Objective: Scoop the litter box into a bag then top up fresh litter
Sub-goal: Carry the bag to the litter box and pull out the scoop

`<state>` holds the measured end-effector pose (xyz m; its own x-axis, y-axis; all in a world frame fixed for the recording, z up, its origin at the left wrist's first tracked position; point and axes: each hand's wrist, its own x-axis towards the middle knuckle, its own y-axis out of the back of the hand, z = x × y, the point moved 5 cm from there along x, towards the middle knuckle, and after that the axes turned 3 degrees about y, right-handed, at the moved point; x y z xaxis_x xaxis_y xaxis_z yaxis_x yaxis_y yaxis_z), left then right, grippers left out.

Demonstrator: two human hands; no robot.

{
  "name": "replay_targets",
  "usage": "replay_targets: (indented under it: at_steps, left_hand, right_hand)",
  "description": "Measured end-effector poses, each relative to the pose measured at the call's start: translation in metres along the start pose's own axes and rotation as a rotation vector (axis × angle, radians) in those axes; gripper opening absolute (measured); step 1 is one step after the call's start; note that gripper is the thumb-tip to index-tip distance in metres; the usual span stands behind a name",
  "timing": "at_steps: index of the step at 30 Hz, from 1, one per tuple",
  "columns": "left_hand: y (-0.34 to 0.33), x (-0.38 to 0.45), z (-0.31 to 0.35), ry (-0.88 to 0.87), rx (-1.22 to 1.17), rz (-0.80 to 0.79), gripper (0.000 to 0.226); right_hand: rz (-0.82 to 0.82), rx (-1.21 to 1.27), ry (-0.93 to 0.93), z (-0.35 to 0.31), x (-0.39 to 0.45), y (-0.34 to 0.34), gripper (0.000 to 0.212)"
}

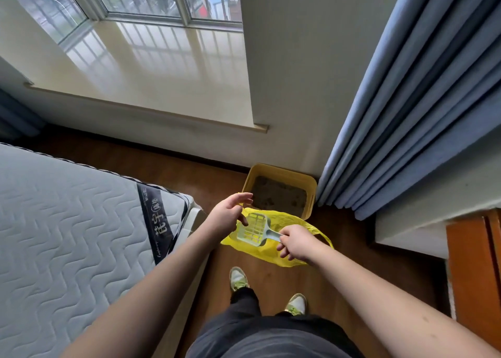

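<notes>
On my far left I see the mattress (67,222). My left hand (227,214) hangs with fingers spread wide, holding nothing, beside the slotted scoop (253,230). My right hand (296,242) pinches its handle above the yellow bag (273,252). The yellow litter box (280,192) sits just beyond, against the blue curtain (406,113).

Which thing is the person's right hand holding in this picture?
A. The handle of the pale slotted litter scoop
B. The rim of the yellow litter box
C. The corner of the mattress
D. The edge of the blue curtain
A: the right hand pinches the handle of the litter scoop, whose slotted head hangs over the yellow plastic bag on the floor.
</notes>
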<state>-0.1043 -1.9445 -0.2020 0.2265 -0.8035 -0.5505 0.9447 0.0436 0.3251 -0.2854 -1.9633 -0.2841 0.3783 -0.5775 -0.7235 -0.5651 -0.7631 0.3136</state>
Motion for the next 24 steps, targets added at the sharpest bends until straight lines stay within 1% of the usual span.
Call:
replay_targets:
  at_steps: [3,6,8,10,12,14,15,16,18,19,20,22,24]
  left_hand:
    - [0.017,0.027,-0.006,0.004,-0.014,0.033,0.058]
    - [0.032,0.048,-0.007,0.021,-0.038,0.039,0.067]
    - [0.04,0.062,-0.007,-0.001,-0.016,-0.024,0.067]
    - [0.051,0.075,-0.007,-0.018,0.036,-0.115,0.063]
    - [0.07,0.091,-0.008,-0.026,0.084,-0.16,0.061]
    - [0.097,0.109,-0.011,-0.031,0.197,-0.137,0.063]
    - [0.111,0.117,-0.013,-0.04,0.279,-0.117,0.06]
    - [0.123,0.125,-0.014,-0.055,0.391,-0.103,0.053]
    - [0.148,0.139,-0.018,-0.091,0.717,-0.04,0.035]
    - [0.158,0.145,-0.021,-0.108,0.872,0.001,0.036]
    - [0.166,0.151,-0.025,-0.119,0.988,0.025,0.043]
    - [0.177,0.164,-0.031,-0.134,1.124,0.039,0.058]
    - [0.184,0.176,-0.032,-0.132,1.213,0.041,0.069]
  right_hand:
    - [0.016,0.04,-0.074,0.001,0.016,0.009,0.029]
    - [0.048,0.008,-0.133,0.001,0.036,0.011,0.022]
    - [0.064,-0.051,-0.163,-0.004,0.053,0.01,0.02]
    - [0.092,-0.097,-0.199,-0.014,0.074,0.008,0.02]
    - [0.128,-0.105,-0.233,-0.025,0.097,0.002,0.022]
    - [0.158,-0.097,-0.269,-0.037,0.119,-0.003,0.024]
    - [0.172,-0.101,-0.274,-0.043,0.129,-0.005,0.025]
    - [0.181,-0.123,-0.276,-0.049,0.138,-0.007,0.025]
    - [0.194,-0.177,-0.29,-0.06,0.152,-0.008,0.03]
    - [0.202,-0.193,-0.3,-0.065,0.157,-0.007,0.031]
    - [0.21,-0.209,-0.306,-0.07,0.161,-0.006,0.031]
    - [0.229,-0.234,-0.305,-0.081,0.163,-0.003,0.031]
    - [0.251,-0.233,-0.297,-0.09,0.166,-0.002,0.029]
